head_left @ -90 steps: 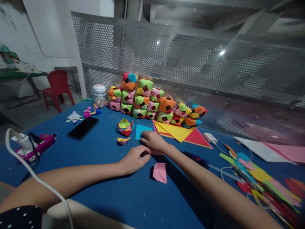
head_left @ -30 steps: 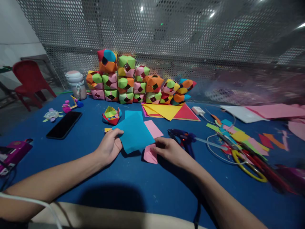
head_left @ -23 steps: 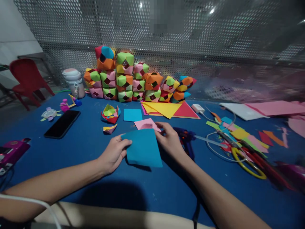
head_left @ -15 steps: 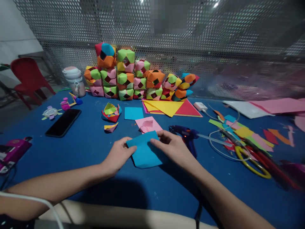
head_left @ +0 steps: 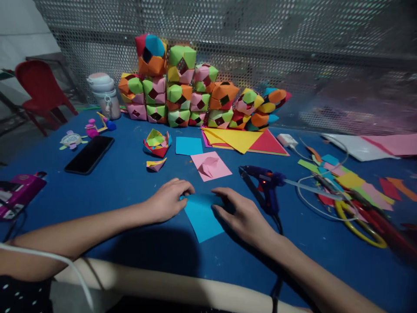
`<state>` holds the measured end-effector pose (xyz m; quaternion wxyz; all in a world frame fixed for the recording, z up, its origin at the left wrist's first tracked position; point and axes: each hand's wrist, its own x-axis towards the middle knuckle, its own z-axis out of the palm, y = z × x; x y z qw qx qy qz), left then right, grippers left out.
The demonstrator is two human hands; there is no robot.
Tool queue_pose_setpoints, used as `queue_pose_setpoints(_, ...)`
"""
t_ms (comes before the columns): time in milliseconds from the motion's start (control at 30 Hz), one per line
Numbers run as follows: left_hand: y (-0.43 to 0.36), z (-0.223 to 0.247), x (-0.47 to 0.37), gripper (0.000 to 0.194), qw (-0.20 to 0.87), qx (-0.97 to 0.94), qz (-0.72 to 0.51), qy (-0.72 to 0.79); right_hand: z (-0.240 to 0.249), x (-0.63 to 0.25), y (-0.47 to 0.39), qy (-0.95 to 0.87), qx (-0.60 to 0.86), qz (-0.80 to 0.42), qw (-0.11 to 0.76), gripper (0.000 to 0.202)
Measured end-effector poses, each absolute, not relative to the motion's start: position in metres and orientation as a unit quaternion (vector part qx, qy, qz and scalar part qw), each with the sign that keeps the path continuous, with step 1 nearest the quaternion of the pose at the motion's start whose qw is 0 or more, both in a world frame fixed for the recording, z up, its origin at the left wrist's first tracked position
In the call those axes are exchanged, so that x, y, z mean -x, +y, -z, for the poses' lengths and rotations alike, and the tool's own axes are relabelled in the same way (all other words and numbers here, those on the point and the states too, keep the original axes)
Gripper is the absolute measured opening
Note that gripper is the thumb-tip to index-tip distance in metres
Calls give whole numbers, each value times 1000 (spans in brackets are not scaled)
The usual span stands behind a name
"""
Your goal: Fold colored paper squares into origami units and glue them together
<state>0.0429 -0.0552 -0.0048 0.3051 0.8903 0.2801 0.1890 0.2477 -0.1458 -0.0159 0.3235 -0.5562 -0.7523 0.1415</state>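
Blue and plain, the sheet [head_left: 203, 221] lies low over the worktop [head_left: 130, 187] between my hands, one corner pointing towards me. My left hand [head_left: 169, 201] pinches its far left corner; my right hand [head_left: 249, 217] is loosely open at the right edge, and I can't tell how firmly it touches. With only one side surely pinched, I think the sheet could swing or slip askew, and uneven pressing might crease it off line. Its far edge looks slightly curled; the rest seems smooth, without a clear fold.

Just beyond my right hand lies the glue gun [head_left: 269, 180], its small light glowing red. If its tip is hot, a careless reach could burn me, and my forearm might snag the cord [head_left: 279, 224]. Farther forward, a folded pink piece [head_left: 209, 167] rests on a pink square [head_left: 221, 167].
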Motion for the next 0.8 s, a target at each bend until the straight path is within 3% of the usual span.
queue_pose_setpoints(267, -33, -13, -37, 28, 356, -912, -95, 183, 26, -248, -164, -862, 419, 2, 285, 22)
queue_pose_setpoints(800, -19, -11, -33, 22, 377, -919, -36, 110, 22, -241, -172, -917, 334, 39, 212, 22)
